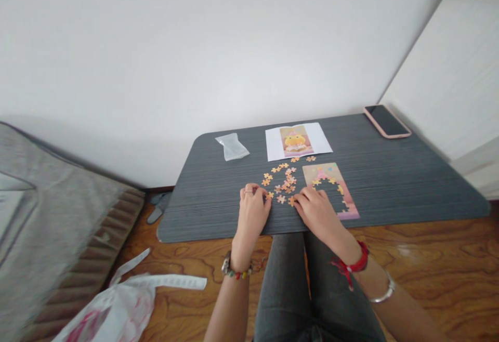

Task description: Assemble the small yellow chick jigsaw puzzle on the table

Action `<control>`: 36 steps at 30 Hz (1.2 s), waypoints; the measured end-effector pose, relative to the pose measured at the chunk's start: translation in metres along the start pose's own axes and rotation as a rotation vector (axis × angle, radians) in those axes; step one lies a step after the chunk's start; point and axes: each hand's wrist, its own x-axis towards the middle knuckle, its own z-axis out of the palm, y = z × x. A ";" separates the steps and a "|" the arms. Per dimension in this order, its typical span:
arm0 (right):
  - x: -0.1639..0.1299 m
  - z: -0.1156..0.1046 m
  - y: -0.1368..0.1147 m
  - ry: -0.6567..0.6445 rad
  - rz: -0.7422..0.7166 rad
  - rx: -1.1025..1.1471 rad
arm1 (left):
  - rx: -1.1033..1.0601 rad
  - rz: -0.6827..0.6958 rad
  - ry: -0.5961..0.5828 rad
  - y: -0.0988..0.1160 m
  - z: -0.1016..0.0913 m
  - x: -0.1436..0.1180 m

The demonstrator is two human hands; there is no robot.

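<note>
My left hand (pixel 252 208) rests at the near side of the grey table with its fingers curled. Its thumb and forefinger close on a yellow puzzle piece (pixel 270 195). Between the fingertips of my right hand (pixel 318 211) is an orange puzzle piece (pixel 292 201), low over the tabletop or on it. Several loose pieces (pixel 289 181) lie scattered between and beyond the hands. Partly under my right hand is the puzzle (pixel 349 196), its border joined along the top and right, with a dark gap in the middle. My hand and wrist hide its lower left.
Behind the pieces lies a white sheet (pixel 275 144) with a printed picture of a yellow figure. A clear plastic bag (pixel 233 147) is at the back left, a phone (pixel 386 121) at the back right. On the floor at left is a plastic carrier bag (pixel 125 308), near a bed (pixel 58 217).
</note>
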 end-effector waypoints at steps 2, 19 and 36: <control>-0.002 -0.002 0.000 0.010 0.014 0.010 | -0.009 0.006 -0.005 0.001 -0.002 0.002; -0.007 -0.004 0.002 0.068 0.033 0.059 | -0.094 0.094 -0.005 0.011 -0.005 0.007; -0.001 -0.008 0.006 0.042 -0.003 0.058 | 0.021 0.082 -0.055 0.000 0.002 0.009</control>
